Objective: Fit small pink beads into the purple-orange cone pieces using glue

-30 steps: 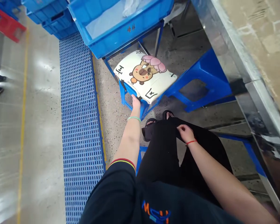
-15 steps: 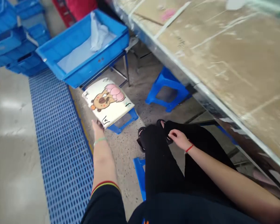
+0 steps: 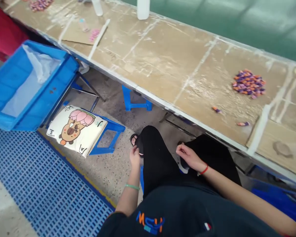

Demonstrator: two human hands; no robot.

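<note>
My left hand [image 3: 135,156] hangs beside my left knee, fingers loosely bent and slightly apart, with nothing visible in it. My right hand [image 3: 189,157] is above my lap between my legs, its fingers curled in together, and I see nothing held. To the left of my left hand, a white cushion [image 3: 56,126] with a cartoon animal and pink petals lies on a blue plastic stool [image 3: 108,149]. Neither hand touches the cushion.
A long worktable [image 3: 160,67] runs across, bearing a pile of small orange-and-purple pieces [image 3: 249,83], a few loose ones and white bottles [image 3: 143,9]. A blue crate [image 3: 34,113] stands on a metal frame at left. Blue slatted flooring [image 3: 51,187] and another blue stool [image 3: 138,106] are nearby.
My left hand has left the cushion's corner and drawn back to my knee. The view has swung right, showing more of the worktable. My right hand remains over my lap.
</note>
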